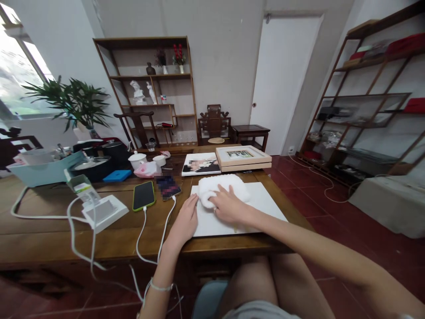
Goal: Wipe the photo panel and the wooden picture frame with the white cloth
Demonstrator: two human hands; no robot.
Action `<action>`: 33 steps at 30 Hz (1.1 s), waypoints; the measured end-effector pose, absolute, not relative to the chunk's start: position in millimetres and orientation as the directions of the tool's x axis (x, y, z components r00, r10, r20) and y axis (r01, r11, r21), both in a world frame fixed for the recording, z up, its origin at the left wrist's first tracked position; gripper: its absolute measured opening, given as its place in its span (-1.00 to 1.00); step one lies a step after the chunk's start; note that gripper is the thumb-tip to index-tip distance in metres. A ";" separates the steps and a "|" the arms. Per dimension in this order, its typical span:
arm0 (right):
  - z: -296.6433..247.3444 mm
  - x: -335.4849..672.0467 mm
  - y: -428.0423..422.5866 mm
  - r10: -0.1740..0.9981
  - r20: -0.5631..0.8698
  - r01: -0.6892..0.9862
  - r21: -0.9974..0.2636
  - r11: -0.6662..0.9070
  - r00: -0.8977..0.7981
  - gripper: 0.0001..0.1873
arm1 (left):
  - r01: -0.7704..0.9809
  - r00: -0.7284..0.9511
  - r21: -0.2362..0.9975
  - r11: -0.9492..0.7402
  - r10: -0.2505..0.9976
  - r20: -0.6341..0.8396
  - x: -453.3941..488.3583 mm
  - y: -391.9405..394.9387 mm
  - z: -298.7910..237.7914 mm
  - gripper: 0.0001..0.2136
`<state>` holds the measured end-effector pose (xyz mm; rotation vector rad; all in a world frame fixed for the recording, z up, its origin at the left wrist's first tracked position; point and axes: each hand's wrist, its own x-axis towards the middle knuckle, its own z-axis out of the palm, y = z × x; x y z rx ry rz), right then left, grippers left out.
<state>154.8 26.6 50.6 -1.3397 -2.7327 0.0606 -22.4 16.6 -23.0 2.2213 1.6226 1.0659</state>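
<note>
A flat white board lies near the front edge of the wooden table, with faint yellowish marks close to its lower edge. My left hand rests on the board's left edge, fingers stretched out and holding nothing. On the upper part of the board is a folded, fluffy white towel. My right hand presses into the towel from above and grips its near left part, with some fingers spread over it and fingertips partly sunk in the fabric.
Behind the board lie a photo print panel and stacked light wood frames. To the left are a green-cased phone, a second phone with charging cables, an open white box, a blue box and a teapot.
</note>
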 end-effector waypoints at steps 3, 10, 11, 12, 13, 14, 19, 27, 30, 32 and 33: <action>51.7 154.3 -6.2 0.741 0.086 0.743 -0.009 0.669 -0.666 -0.61 | 0.741 0.160 0.534 -0.408 0.879 0.449 -23.2 15.7 -23.6 -0.59; 75.2 158.1 -29.5 0.568 -0.092 0.551 0.161 0.819 -0.818 -0.73 | 0.731 0.165 0.554 -0.399 0.891 0.424 -21.4 11.9 -17.7 -0.58; 78.0 158.5 -26.1 0.552 -0.108 0.535 0.152 0.831 -0.827 -0.74 | 0.730 0.165 0.558 -0.394 0.894 0.416 -21.2 11.5 -16.9 -0.58; 79.6 159.0 -22.2 0.539 -0.112 0.524 0.139 0.840 -0.834 -0.74 | 0.729 0.164 0.562 -0.391 0.897 0.411 -21.0 11.1 -16.3 -0.58; 80.1 159.7 -18.4 0.530 -0.106 0.517 0.126 0.847 -0.841 -0.75 | 0.726 0.164 0.566 -0.391 0.898 0.409 -20.8 10.7 -16.1 -0.58; 79.4 160.6 -14.7 0.526 -0.096 0.516 0.113 0.849 -0.845 -0.75 | 0.722 0.163 0.569 -0.393 0.897 0.411 -20.8 10.5 -16.2 -0.59; 64.3 166.2 -3.7 0.589 -0.013 0.589 0.022 0.808 -0.808 -0.71 | 0.728 0.165 0.559 -0.398 0.892 0.421 -20.8 10.8 -18.9 -0.59; 42.8 171.5 -71.0 0.626 0.027 0.620 -0.118 0.776 -0.779 -0.72 | 0.737 0.178 0.562 -0.375 0.910 0.375 -22.1 9.5 -13.0 -0.60; 47.0 177.8 -81.2 0.627 0.009 0.618 -0.158 0.770 -0.779 -0.70 | 0.760 0.172 0.541 -0.359 0.915 0.366 -22.2 9.5 -12.4 -0.59; 51.8 180.3 -64.6 0.650 0.036 0.638 -0.156 0.754 -0.759 -0.64 | 0.774 0.169 0.519 -0.363 0.908 0.383 -21.6 10.2 -13.9 -0.59; 54.2 179.9 -50.4 0.661 0.044 0.650 -0.143 0.746 -0.749 -0.62 | 0.778 0.164 0.511 -0.366 0.903 0.396 -21.1 10.7 -14.8 -0.59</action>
